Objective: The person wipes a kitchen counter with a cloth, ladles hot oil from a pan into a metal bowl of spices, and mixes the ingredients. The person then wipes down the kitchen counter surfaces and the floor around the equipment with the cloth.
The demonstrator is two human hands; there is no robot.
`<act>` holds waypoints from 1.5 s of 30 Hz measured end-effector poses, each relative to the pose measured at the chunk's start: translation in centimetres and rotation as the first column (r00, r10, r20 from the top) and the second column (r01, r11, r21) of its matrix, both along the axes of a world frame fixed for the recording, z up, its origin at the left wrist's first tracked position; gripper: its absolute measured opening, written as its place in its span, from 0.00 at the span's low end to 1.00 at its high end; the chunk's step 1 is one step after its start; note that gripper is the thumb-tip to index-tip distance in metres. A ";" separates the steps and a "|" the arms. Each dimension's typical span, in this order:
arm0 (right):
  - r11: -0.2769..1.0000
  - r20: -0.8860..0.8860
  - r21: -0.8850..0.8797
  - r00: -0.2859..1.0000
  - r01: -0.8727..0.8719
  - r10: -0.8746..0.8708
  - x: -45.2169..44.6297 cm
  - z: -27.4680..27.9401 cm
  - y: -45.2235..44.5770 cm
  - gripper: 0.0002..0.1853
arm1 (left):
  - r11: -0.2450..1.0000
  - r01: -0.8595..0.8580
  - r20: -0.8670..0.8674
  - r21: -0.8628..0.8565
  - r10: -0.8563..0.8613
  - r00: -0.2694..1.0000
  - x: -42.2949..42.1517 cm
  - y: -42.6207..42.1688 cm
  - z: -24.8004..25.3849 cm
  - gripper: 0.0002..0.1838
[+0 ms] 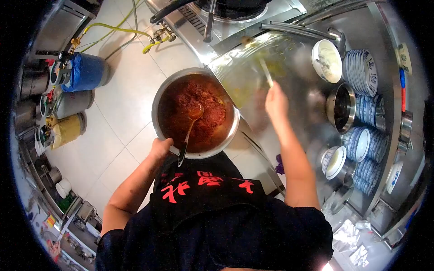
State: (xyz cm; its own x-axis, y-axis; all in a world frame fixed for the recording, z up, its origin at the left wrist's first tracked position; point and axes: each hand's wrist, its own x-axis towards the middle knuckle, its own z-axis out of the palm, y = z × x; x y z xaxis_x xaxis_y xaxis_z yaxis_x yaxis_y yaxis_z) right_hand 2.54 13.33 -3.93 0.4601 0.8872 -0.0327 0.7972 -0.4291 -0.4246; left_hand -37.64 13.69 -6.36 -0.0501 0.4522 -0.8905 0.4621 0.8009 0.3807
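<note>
My left hand [162, 148] is closed on the lower left rim of a large metal basin [233, 126]. A dark red chili-like paste [210, 118] fills much of the basin. A metal ladle [187, 135] rests in it, its handle leaning over the near rim beside my left hand. Over the stainless steel counter [298, 117], my right hand [276, 103] is wrapped round the pale handle of a tool [266, 71]. Motion blurs the tool's far end, so its kind is unclear. Wet yellowish smears show on the counter around it.
A white bowl [326, 61], stacked plates [360, 72], a dark-filled metal bowl [341, 107] and blue-patterned bowls [357, 143] line the right side. A stove [230, 22] stands ahead. Gas cylinders [88, 72] and a yellow hose [115, 28] are on the left floor.
</note>
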 end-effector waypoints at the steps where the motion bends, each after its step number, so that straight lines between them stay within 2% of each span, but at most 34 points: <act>1: 0.998 -0.053 -0.002 0.997 -0.060 0.060 -2.1 0.3 -1.3 0.16 | 1.000 -0.001 -0.003 0.014 0.001 1.000 0.0 -0.1 -0.1 0.17; 2: 0.987 -0.099 -0.128 0.992 -0.096 0.084 -3.9 -0.2 -3.0 0.16 | 1.000 0.012 -0.013 0.014 -0.012 1.000 0.0 -0.1 -0.1 0.16; 3: 0.960 -0.193 0.168 0.947 -0.225 0.256 -4.9 -2.2 -5.3 0.16 | 1.000 0.023 -0.022 0.015 -0.023 1.000 0.1 0.0 0.0 0.16; 4: 0.941 -0.069 0.129 0.944 -0.314 0.324 -6.6 0.2 -5.5 0.16 | 0.999 0.032 -0.032 0.017 -0.032 0.999 0.2 0.1 0.3 0.16; 6: 0.942 -0.131 0.217 0.949 -0.257 0.289 -6.2 -0.2 -5.8 0.16 | 1.000 0.010 0.011 0.000 -0.010 1.000 0.6 0.3 1.4 0.15; 8: 0.990 -0.208 0.124 0.974 -0.066 0.091 -4.8 2.2 -2.5 0.15 | 1.000 0.008 0.026 -0.017 -0.007 1.000 0.6 0.4 1.7 0.15; 9: 0.985 -0.167 0.161 0.981 -0.066 0.094 -3.3 1.2 -1.4 0.15 | 1.000 0.014 0.022 -0.025 -0.013 1.000 0.5 0.4 1.6 0.15; 10: 0.975 -0.046 0.190 0.991 -0.118 0.129 -2.4 0.7 -0.5 0.15 | 0.999 0.022 0.018 -0.034 -0.021 1.000 0.5 0.4 1.5 0.15; 12: 0.999 -0.053 -0.003 0.997 -0.048 0.048 -2.8 0.3 -1.0 0.16 | 0.999 0.040 0.005 -0.035 -0.040 0.999 0.1 0.4 1.2 0.15; 15: 0.967 -0.137 0.170 0.967 -0.188 0.212 -5.6 -0.5 -5.8 0.18 | 1.000 0.001 0.024 -0.005 0.000 1.000 0.4 0.4 1.3 0.17; 18: 0.994 -0.180 0.111 0.983 -0.001 0.021 -3.7 0.7 -7.6 0.15 | 0.998 -0.055 0.033 -0.006 0.055 0.998 0.2 -0.2 0.1 0.18; 20: 0.957 -0.144 0.080 0.953 0.280 -0.267 0.2 1.5 -5.9 0.14 | 0.999 -0.028 0.039 -0.028 0.029 0.999 0.5 0.5 1.4 0.18; 21: 0.948 -0.097 0.151 0.959 0.280 -0.268 2.9 0.5 -5.8 0.15 | 0.998 0.002 0.060 -0.058 0.001 0.998 0.5 0.7 1.6 0.17; 22: 0.947 0.002 0.140 0.956 0.289 -0.293 4.1 1.2 -5.5 0.15 | 0.999 0.003 0.059 -0.054 0.000 0.998 0.5 0.7 1.6 0.17; 24: 0.946 0.077 0.203 0.959 0.254 -0.274 5.3 -0.7 -6.4 0.16 | 0.999 0.008 0.056 -0.047 -0.005 0.998 0.4 0.7 1.5 0.17; 26: 0.968 -0.041 -0.058 0.968 0.243 -0.246 1.6 1.0 -7.2 0.15 | 0.999 -0.014 0.072 -0.034 0.017 0.997 0.0 0.4 0.6 0.16; 28: 0.988 -0.060 0.154 0.998 0.024 -0.015 -1.8 -3.5 -11.6 0.14 | 0.999 -0.019 0.080 -0.028 0.021 0.997 0.1 0.2 0.4 0.16; 30: 0.996 -0.116 0.043 0.990 -0.075 0.079 -7.2 1.1 -11.9 0.13 | 1.000 -0.010 0.072 -0.021 0.012 0.997 0.3 0.4 0.9 0.16; 33: 0.978 -0.130 0.204 0.989 -0.045 0.073 -5.4 1.5 -11.3 0.13 | 0.996 0.059 0.056 -0.071 -0.055 0.997 0.7 1.1 2.4 0.17; 35: 0.960 -0.157 -0.061 0.947 0.275 -0.281 -0.7 1.6 -8.8 0.14 | 0.997 0.045 0.055 -0.058 -0.042 0.998 0.7 0.9 2.4 0.17; 36: 0.948 -0.119 0.024 0.943 0.316 -0.311 0.8 2.7 -7.1 0.15 | 0.998 0.040 0.055 -0.051 -0.037 0.998 0.7 0.9 2.4 0.17; 37: 0.937 -0.045 0.169 0.952 0.307 -0.304 3.2 1.1 -6.8 0.15 | 0.999 0.027 0.068 -0.035 -0.024 0.997 0.7 0.7 2.1 0.16; 38: 0.935 0.041 0.200 0.951 0.293 -0.307 4.6 0.4 -6.7 0.15 | 1.000 0.013 0.081 -0.020 -0.011 0.997 0.6 0.5 1.8 0.16; 40: 0.939 -0.009 0.049 0.940 0.341 -0.341 3.3 1.5 -6.7 0.15 | 1.000 0.028 0.074 -0.003 -0.027 0.997 0.6 0.6 2.2 0.17; 42: 0.932 -0.023 -0.221 0.954 0.288 -0.300 -0.3 0.5 -8.7 0.15 | 0.997 0.072 0.040 -0.002 -0.072 0.997 0.9 0.8 2.9 0.17; 44: 0.996 -0.149 -0.061 0.986 0.062 -0.071 -4.9 -0.7 -12.3 0.15 | 1.000 0.030 0.055 0.008 -0.031 0.998 1.0 0.6 2.8 0.18; 45: 1.000 -0.128 0.011 0.992 0.016 -0.015 -6.1 -0.2 -12.7 0.15 | 1.000 0.008 0.062 0.015 -0.009 0.998 1.1 0.7 2.8 0.19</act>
